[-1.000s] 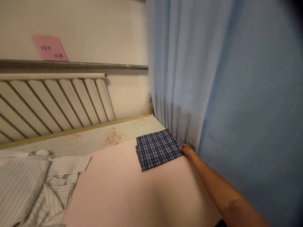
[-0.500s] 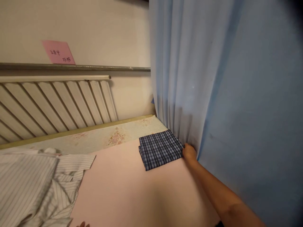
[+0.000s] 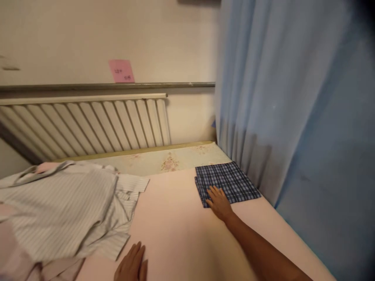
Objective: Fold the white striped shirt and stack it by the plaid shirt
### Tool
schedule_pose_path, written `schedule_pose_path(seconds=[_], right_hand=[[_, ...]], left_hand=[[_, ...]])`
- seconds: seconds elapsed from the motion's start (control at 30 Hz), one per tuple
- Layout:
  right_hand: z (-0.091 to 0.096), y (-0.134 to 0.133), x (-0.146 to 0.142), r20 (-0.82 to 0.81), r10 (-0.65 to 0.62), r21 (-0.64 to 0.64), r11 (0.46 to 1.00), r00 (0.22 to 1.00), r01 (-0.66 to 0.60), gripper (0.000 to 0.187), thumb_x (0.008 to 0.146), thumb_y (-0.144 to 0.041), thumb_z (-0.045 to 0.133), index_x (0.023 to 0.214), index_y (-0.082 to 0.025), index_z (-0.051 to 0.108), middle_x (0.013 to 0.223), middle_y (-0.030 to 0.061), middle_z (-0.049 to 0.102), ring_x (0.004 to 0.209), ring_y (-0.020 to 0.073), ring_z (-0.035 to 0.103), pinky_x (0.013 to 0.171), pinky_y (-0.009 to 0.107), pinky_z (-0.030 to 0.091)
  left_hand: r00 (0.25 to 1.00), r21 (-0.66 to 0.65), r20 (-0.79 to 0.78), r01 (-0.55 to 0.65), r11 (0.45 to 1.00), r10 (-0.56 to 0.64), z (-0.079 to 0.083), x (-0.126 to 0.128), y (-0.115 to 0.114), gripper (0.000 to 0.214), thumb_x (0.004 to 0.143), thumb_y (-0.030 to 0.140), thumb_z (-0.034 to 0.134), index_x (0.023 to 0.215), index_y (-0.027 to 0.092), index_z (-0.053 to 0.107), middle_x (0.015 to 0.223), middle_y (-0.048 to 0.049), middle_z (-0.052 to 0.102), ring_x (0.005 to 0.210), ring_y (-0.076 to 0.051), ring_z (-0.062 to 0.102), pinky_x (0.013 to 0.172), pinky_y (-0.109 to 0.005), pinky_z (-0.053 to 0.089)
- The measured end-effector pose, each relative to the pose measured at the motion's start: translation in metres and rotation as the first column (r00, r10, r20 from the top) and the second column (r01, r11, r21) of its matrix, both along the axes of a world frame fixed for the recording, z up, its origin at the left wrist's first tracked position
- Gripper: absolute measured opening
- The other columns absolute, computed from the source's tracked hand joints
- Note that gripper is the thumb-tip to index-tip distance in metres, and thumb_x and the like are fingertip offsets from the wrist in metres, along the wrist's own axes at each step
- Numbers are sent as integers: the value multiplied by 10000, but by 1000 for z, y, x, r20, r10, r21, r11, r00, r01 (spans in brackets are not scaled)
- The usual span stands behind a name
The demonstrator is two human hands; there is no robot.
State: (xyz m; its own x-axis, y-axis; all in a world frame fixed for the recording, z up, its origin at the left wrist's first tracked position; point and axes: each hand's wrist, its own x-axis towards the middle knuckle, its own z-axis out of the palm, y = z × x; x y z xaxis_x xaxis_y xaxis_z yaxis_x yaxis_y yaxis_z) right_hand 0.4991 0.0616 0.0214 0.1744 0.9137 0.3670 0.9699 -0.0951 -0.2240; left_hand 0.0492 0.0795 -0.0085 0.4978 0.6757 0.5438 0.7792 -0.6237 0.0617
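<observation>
A folded dark blue plaid cloth (image 3: 230, 179) lies on the pink bed sheet (image 3: 181, 230) near the far right corner, beside the curtain. My right hand (image 3: 219, 202) rests flat on the cloth's near edge, fingers stretched out, open. My left hand (image 3: 132, 265) lies flat on the sheet at the bottom of the view, fingers together and extended, holding nothing. It is just right of a crumpled grey striped shirt (image 3: 67, 207) spread over the left part of the bed.
A light blue curtain (image 3: 293, 117) hangs along the right side of the bed. A white ribbed radiator (image 3: 88, 125) and a metal rail (image 3: 117, 86) run along the back wall, with a pink note (image 3: 121, 71) above. A floral mattress edge (image 3: 164, 160) shows behind the sheet.
My right hand moved from the cloth's right edge by the curtain to its near left edge. My left hand came into view. The view swung left, showing more of the shirt.
</observation>
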Motion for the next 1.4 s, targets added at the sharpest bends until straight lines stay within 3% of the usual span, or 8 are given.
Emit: schedule_pose_path(seconds=[0.23, 0.33, 0.47, 0.67, 0.93, 1.1, 1.2, 1.4], right_hand=[[3, -12, -21, -30, 48, 179, 983, 998, -42, 461, 918, -394, 427, 1314, -173, 513, 1386, 128, 497, 1350, 283, 359, 1108, 525, 264], [3, -25, -60, -45, 132, 253, 960, 990, -117, 431, 921, -358, 412, 1304, -199, 527, 1343, 112, 541, 1307, 267, 428, 1093, 503, 329], [-15, -47, -126, -49, 244, 247, 943, 969, -225, 397, 910, -346, 436, 1259, -222, 579, 1288, 106, 589, 1215, 272, 531, 1014, 471, 454], [-35, -72, -192, 36, 309, 261, 915, 950, -307, 374, 872, -296, 497, 1234, -296, 590, 1319, 62, 561, 1244, 296, 500, 1017, 532, 448], [-31, -73, -202, 99, 260, 313, 908, 961, -278, 369, 866, -261, 491, 1209, -335, 604, 1264, 37, 605, 1166, 280, 572, 956, 479, 506], [-33, -73, -202, 158, 230, 368, 889, 960, -273, 319, 881, -273, 498, 1170, -236, 628, 1236, 58, 633, 1147, 252, 589, 970, 418, 488], [-36, -72, -202, 192, 209, 352, 898, 959, -266, 301, 889, -261, 492, 1147, -199, 634, 1233, 69, 635, 1154, 240, 582, 983, 406, 472], [-33, -72, -204, 184, 194, 287, 927, 964, -242, 309, 885, -204, 464, 1144, -196, 632, 1243, 70, 628, 1177, 237, 561, 1001, 424, 456]], left_hand=[[998, -58, -8, -65, 996, 64, 23, 10, -24, 386, 868, 315, 492, 1231, 230, 597, 1309, -65, 596, 1240, -225, 518, 989, -413, 458], [997, -71, 25, -65, 995, 67, 22, 9, -28, 389, 877, 281, 480, 1250, 231, 578, 1316, -64, 591, 1262, -226, 495, 1013, -423, 434], [996, -61, 46, -72, 996, 75, 21, 9, -31, 375, 885, 254, 460, 1238, 224, 583, 1307, -67, 597, 1254, -226, 500, 1016, -431, 425], [996, -33, 57, -67, 997, 69, 17, 7, -32, 376, 890, 244, 455, 1245, 219, 577, 1297, -82, 603, 1239, -234, 514, 1006, -447, 429], [993, -69, 101, -48, 996, 55, 5, 1, -29, 373, 899, 239, 437, 1240, 217, 588, 1303, -87, 599, 1240, -231, 519, 1013, -459, 445], [973, -211, 201, -72, 975, 115, 4, -17, -13, 389, 889, 285, 437, 1215, 157, 606, 1269, -122, 618, 1174, -231, 574, 984, -434, 484], [960, -158, 248, -91, 983, 129, 18, -41, 4, 406, 877, 286, 438, 1215, 121, 592, 1261, -143, 616, 1179, -246, 564, 999, -439, 467], [954, -20, 287, -84, 996, 86, 68, -92, 31, 337, 900, 275, 409, 1157, 136, 578, 1123, -129, 651, 1088, -226, 580, 974, -388, 456]])
